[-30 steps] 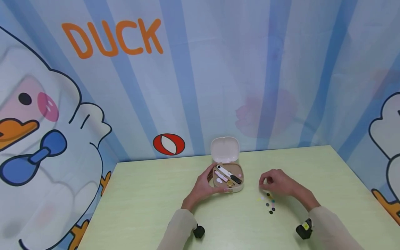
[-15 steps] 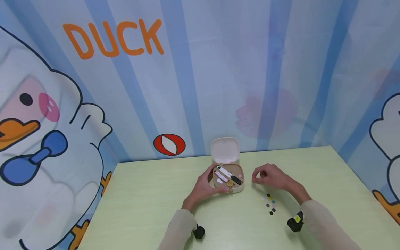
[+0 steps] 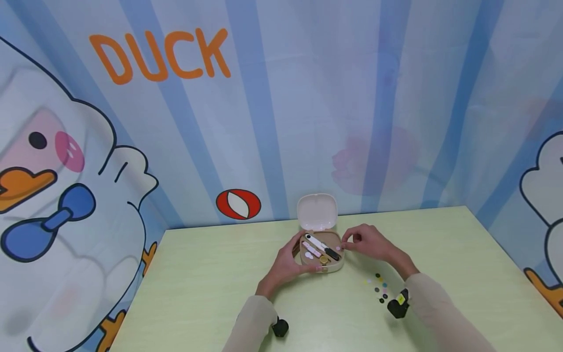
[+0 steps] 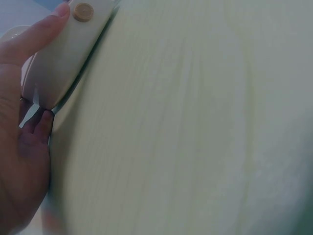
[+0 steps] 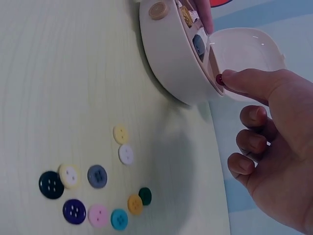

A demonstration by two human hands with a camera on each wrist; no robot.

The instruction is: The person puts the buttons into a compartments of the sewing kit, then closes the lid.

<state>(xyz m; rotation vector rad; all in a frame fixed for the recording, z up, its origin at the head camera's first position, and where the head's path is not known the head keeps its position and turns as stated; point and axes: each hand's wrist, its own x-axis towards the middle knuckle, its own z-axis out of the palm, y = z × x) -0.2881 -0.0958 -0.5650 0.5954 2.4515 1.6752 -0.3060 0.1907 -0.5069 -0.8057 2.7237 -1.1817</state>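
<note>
In the head view, we see the box (image 3: 336,267) near the back of the table (image 3: 211,274), its lid (image 3: 317,211) raised. The left hand (image 3: 286,264) holds it, fingers round the left side and thumb along the front; the right hand (image 3: 369,242) is at the right rim. A pen (image 3: 314,240) lies slanted inside. The black wrist camera (image 3: 398,306) hangs beside the loose buttons (image 3: 384,284), so a low sweep could, we judge, scatter them; a knock at the rim could shift the box if the left hand's hold went slack.

In the left wrist view, we see the thumb on the smooth cream wall, just beside a round tan catch (image 4: 83,12). The tabletop shows pale, streaky grain.

In the right wrist view, the fingers are narrow, pinching a tiny red button (image 5: 219,79) at the rim; whether it touches, we cannot tell. Being so small, it could slip and drop outside. The loose buttons are flat, round discs with little holes; the lid is glossy, its corners rounded.
</note>
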